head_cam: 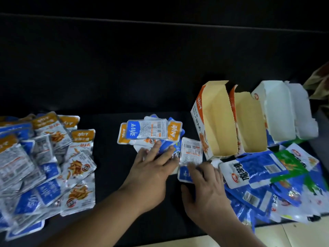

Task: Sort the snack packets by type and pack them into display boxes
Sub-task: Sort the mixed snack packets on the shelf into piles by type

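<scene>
A small heap of blue and orange snack packets [151, 131] lies in the middle of the dark surface. My left hand [153, 168] rests flat on its near edge with straight fingers. My right hand [204, 186] presses its fingertips on a blue-and-white packet [191, 154] lying just right of the heap. Two orange display boxes [219, 125] stand open and empty to the right, with two white display boxes [277, 113] beside them.
A big pile of mixed blue and orange packets [44, 166] covers the left side. Larger blue and green packets [277, 179] are heaped at the right, below the boxes. A pale floor strip [288, 234] shows at the bottom right edge.
</scene>
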Available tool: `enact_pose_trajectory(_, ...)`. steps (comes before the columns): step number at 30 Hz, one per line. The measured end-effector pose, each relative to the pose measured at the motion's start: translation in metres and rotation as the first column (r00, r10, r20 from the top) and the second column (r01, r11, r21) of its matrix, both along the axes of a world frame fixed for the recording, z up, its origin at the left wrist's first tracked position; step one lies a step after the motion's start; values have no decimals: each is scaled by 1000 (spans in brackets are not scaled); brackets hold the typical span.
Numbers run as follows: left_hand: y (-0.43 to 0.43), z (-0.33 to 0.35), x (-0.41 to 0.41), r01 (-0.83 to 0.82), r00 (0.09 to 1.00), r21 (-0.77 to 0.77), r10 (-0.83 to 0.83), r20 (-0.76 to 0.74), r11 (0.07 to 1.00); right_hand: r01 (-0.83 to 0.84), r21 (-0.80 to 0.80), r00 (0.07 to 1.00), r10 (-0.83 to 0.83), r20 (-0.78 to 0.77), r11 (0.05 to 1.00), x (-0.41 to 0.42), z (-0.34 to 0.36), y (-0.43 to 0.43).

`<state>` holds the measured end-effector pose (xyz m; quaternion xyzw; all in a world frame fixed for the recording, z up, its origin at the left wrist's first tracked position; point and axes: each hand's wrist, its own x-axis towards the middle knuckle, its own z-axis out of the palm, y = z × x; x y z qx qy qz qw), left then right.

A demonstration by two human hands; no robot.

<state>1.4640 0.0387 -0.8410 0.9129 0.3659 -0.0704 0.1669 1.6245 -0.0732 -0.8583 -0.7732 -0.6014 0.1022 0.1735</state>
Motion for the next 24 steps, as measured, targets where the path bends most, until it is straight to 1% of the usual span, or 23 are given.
enact_pose_trajectory(2,-7,-6,-19,17,991,54,-23,129,998,16,-3,1000,-16,-25,1000,-1,-1,5)
enact_pose_trajectory(5,-17,-11,-44,9,976,38,-17,218,999,42,-35,997,-44,-65,999,0,-1,7)
enact_pose_trajectory(7,-23,-10,-53,-1,957,78,-22,289,997,40,-64,996,-45,-73,997,-3,0,8)
enact_pose_trajectory(9,-25,-2,-57,-32,930,132,-19,367,991,29,-87,994,-38,-106,996,-10,3,9)
enact_pose_trajectory(11,-18,8,-57,-106,895,155,27,444,982,-21,-91,994,11,-108,996,-17,3,12)
enact_pose_trajectory(12,-14,11,-55,-143,892,161,57,448,977,-45,-83,995,38,-91,996,-19,2,12)
enact_pose_trajectory(13,-9,13,-52,-171,914,160,96,394,972,-60,-70,996,55,-70,996,-20,0,13)
enact_pose_trajectory(15,2,11,-49,-167,974,101,148,174,981,-56,-55,998,55,-29,997,-20,-3,16)
enact_pose_trajectory(16,6,7,-48,-165,984,62,159,81,984,-53,-51,998,52,-18,997,-18,-1,17)
enact_pose_trajectory(17,10,2,-49,-166,985,49,163,61,985,-57,-45,998,56,-11,997,-16,1,19)
enact_pose_trajectory(18,13,-1,-52,-171,982,57,165,93,984,-62,-41,998,62,-4,997,-13,4,21)
enact_pose_trajectory(21,20,-4,-61,-191,958,155,150,243,969,-51,-55,998,53,29,997,-8,7,27)
enact_pose_trajectory(24,23,-5,-68,-145,950,165,91,300,976,-39,-48,999,40,30,998,-9,11,31)
